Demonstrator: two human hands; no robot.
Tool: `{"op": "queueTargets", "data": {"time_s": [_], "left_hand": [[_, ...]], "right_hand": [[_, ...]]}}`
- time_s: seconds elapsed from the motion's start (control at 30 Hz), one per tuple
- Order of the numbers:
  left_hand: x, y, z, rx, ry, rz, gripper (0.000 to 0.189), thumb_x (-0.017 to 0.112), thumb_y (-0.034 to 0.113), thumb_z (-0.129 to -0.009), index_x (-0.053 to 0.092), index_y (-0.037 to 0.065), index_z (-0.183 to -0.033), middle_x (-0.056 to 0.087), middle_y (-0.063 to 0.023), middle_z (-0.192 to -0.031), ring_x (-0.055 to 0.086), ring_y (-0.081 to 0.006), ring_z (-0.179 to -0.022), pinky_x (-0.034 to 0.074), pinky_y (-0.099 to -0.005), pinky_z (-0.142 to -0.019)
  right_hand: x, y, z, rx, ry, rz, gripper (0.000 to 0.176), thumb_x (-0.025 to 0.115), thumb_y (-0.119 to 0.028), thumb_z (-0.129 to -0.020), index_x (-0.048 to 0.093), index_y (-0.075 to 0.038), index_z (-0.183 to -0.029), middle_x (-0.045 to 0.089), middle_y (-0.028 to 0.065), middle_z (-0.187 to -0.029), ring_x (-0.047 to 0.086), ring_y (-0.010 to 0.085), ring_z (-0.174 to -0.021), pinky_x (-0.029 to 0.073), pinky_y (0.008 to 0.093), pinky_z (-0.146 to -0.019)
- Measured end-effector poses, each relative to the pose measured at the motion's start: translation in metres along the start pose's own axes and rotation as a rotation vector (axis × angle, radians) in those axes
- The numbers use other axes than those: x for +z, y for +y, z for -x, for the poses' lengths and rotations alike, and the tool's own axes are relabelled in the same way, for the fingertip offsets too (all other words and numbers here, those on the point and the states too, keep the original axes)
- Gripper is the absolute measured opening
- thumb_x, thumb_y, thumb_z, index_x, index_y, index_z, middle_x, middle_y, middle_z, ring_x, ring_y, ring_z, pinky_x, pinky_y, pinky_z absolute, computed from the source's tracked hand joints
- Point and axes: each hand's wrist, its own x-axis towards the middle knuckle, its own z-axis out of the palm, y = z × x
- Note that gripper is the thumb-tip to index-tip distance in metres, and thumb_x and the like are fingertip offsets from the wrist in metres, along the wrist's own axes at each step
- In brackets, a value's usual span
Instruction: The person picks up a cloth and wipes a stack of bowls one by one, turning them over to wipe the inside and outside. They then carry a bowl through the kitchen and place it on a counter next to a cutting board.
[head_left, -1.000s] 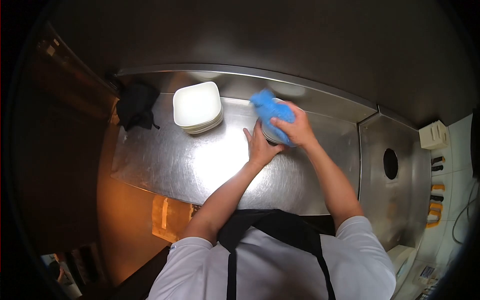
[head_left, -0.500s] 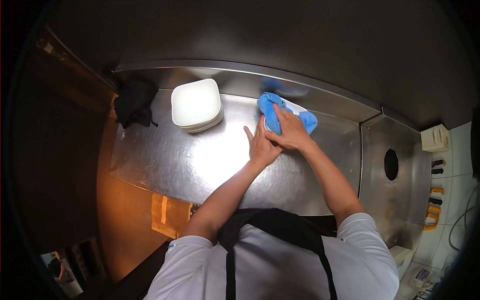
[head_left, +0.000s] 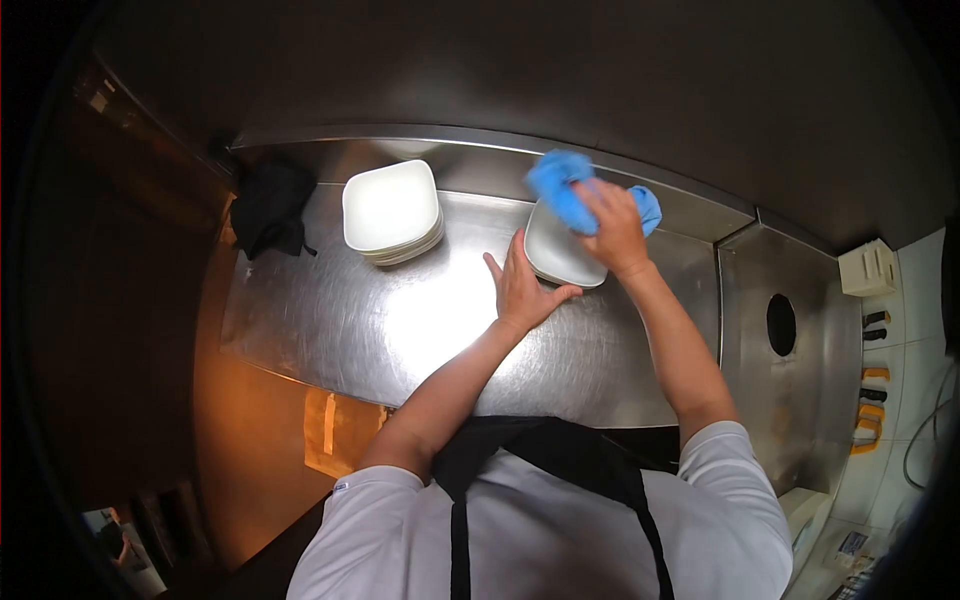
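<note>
A white square dish (head_left: pixel 562 252) lies on the steel counter, with what looks like another dish edge beneath it. My left hand (head_left: pixel 525 293) rests against its near left corner, fingers spread, the index finger along the left side and the thumb at the near rim. My right hand (head_left: pixel 612 225) is closed on a blue cloth (head_left: pixel 563 188) over the far right part of the dish. The cloth is bunched and blurred, with one end sticking out right of the hand. Left of my hands stands a stack of white square dishes (head_left: pixel 391 208).
The steel counter (head_left: pixel 350 310) has a raised back ledge (head_left: pixel 680 212). A black cloth-like bundle (head_left: pixel 272 208) lies at its left end. To the right are a steel panel with a round hole (head_left: pixel 781 325) and several knife handles (head_left: pixel 868 425) along the wall.
My right hand has moved right and up with the blue cloth, uncovering much of the dish. My left hand stays at the dish's near left side, its thumb now out along the near rim.
</note>
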Motion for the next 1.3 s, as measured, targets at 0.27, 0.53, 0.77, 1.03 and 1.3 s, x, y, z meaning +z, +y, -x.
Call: {"op": "queueTargets", "data": {"time_s": [0.27,0.53,0.77,1.03,1.3], "left_hand": [[0.01,-0.006,-0.004,-0.023,-0.013,-0.006,0.122,0.082,0.055,-0.067,0.014,0.001,-0.153,0.034,-0.0206,-0.153,0.032,-0.034,-0.145,-0.001,-0.0729,-0.112],[0.007,-0.006,-0.002,-0.031,-0.033,0.004,0.137,0.079,0.07,-0.061,0.008,-0.004,-0.151,0.036,-0.0266,-0.148,0.032,-0.0383,-0.143,-0.005,-0.0695,-0.114],[0.004,0.001,-0.004,-0.029,-0.019,-0.015,0.134,0.084,0.065,-0.058,0.013,-0.001,-0.15,0.035,-0.0208,-0.151,0.033,-0.0353,-0.142,0.0,-0.0722,-0.113],[0.014,-0.001,-0.007,-0.047,-0.058,-0.149,0.129,0.08,0.061,-0.068,0.006,-0.002,-0.153,0.032,-0.0255,-0.151,0.029,-0.0369,-0.144,-0.004,-0.0707,-0.113],[0.002,-0.001,-0.004,-0.028,-0.052,0.008,0.13,0.081,0.059,-0.069,0.004,-0.004,-0.153,0.02,-0.0277,-0.156,0.018,-0.038,-0.148,-0.005,-0.0676,-0.115]], "right_hand": [[0.045,-0.018,0.031,0.272,-0.448,-0.025,0.078,0.058,-0.058,-0.089,0.044,-0.007,-0.147,0.05,0.0322,-0.137,0.053,0.0477,-0.121,0.04,0.0518,-0.104],[0.03,-0.036,0.006,0.589,-0.239,-0.679,0.061,0.075,-0.032,-0.083,0.057,-0.001,-0.132,0.07,0.0158,-0.108,0.068,0.0264,-0.098,0.051,0.0385,-0.089],[0.034,-0.02,0.013,0.235,-0.198,0.167,0.076,0.07,-0.041,-0.088,0.04,-0.008,-0.149,0.024,0.027,-0.158,0.025,0.0442,-0.145,0.023,0.0582,-0.115],[0.051,-0.03,0.023,0.291,-0.439,-0.177,0.107,0.069,-0.064,-0.076,0.029,-0.002,-0.153,0.043,0.0331,-0.145,0.047,0.0479,-0.131,0.038,0.0435,-0.11],[0.018,-0.035,0.01,0.953,0.021,-1.503,0.064,0.072,-0.041,-0.087,0.052,-0.001,-0.133,0.065,0.0159,-0.12,0.067,0.0297,-0.103,0.054,0.0476,-0.092]]}}
